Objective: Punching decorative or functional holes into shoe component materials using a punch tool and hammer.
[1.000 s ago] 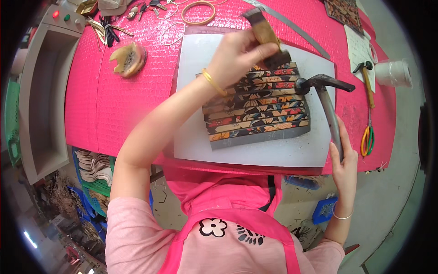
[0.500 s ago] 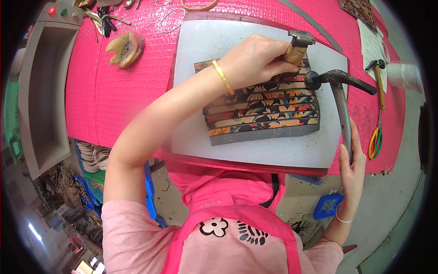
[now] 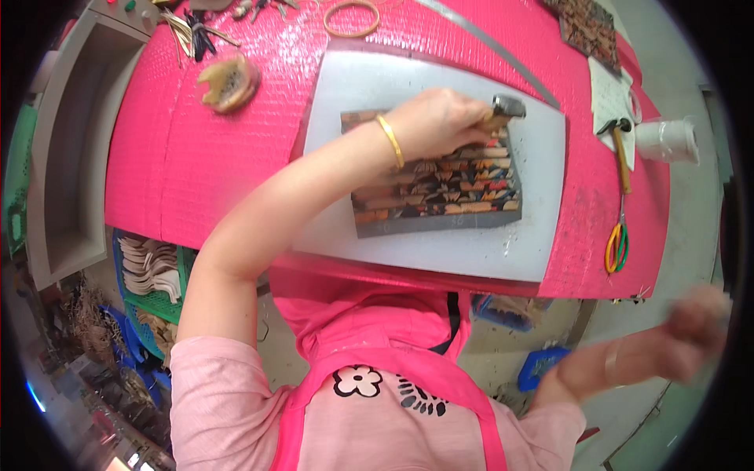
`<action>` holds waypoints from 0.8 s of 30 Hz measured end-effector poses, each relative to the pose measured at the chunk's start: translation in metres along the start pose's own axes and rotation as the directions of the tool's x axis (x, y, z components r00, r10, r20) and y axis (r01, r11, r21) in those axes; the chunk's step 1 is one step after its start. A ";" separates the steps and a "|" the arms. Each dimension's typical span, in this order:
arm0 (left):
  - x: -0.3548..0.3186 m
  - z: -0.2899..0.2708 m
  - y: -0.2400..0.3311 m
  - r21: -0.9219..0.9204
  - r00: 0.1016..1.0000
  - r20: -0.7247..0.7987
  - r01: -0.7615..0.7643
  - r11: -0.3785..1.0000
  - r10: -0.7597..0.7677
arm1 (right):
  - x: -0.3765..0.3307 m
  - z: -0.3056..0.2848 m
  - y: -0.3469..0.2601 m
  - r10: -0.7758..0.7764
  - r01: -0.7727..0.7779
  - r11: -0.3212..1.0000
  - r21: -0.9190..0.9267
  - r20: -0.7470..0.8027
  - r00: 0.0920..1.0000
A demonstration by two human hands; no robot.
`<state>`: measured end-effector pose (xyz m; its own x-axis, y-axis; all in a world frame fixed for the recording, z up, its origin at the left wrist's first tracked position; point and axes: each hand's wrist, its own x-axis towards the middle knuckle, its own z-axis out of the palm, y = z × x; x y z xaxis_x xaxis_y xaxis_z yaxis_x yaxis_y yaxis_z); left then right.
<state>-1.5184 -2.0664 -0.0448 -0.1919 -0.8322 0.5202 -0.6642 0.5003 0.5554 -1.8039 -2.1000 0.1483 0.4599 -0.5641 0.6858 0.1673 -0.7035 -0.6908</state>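
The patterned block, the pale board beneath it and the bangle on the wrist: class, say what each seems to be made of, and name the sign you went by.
Patterned block: probably stacked strips of printed fabric or leather on a grey base, matt; banded edges show.
Pale grey board: likely plastic, smooth, with a dull sheen and faint marks.
Thin gold-coloured bangle: looks like polished metal, since it glints.

Pink-covered worktable [image 3: 196, 173], grey shelf unit [image 3: 63, 157] at left, concrete floor [image 3: 503, 353], green basket [image 3: 153, 286] below

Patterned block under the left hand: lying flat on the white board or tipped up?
Flat. The patterned block lies with its broad striped face up on the white board, and the left hand presses a metal-headed tool at its top edge.
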 end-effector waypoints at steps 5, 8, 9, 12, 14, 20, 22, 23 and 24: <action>0.000 0.000 0.007 0.068 0.999 0.013 -0.043 0.997 0.042 | -0.062 0.000 0.018 0.640 -0.399 0.631 -0.665 0.156 0.753; 0.002 0.000 0.006 0.067 1.000 0.013 -0.015 0.998 0.015 | -0.075 0.024 0.029 0.646 -0.424 0.630 -0.651 0.136 0.751; 0.002 -0.001 0.005 0.081 0.999 0.000 -0.039 0.996 0.039 | -0.077 0.033 0.035 0.691 -0.453 0.621 -0.639 0.173 0.702; 0.003 -0.006 0.002 0.028 1.000 0.017 -0.001 1.000 0.001 | -0.084 0.047 0.050 0.780 -0.526 0.563 -0.637 0.200 0.593; 0.000 -0.010 0.004 -0.473 0.947 -0.095 0.227 0.851 -0.306 | -0.090 0.046 0.057 0.773 -0.543 0.565 -0.622 0.168 0.612; -0.006 -0.006 0.007 -0.193 0.977 -0.082 0.180 0.965 -0.199 | -0.104 0.031 0.066 0.795 -0.572 0.545 -0.613 0.161 0.584; -0.007 -0.003 0.004 -0.139 0.980 -0.083 0.167 0.976 -0.179 | -0.104 0.034 0.068 0.765 -0.551 0.580 -0.599 0.168 0.622; -0.007 -0.001 0.003 -0.111 0.982 -0.073 0.167 0.980 -0.175 | -0.104 0.036 0.068 0.786 -0.571 0.558 -0.602 0.164 0.596; -0.007 0.000 0.001 -0.101 0.984 -0.067 0.161 0.982 -0.168 | -0.104 0.037 0.068 0.802 -0.576 0.536 -0.618 0.159 0.576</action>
<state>-1.5177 -2.0597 -0.0474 -0.0288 -0.8864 0.4621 -0.6102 0.3817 0.6942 -1.8080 -2.0737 0.0216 0.5376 -0.8203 -0.1952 -0.7137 -0.3194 -0.6234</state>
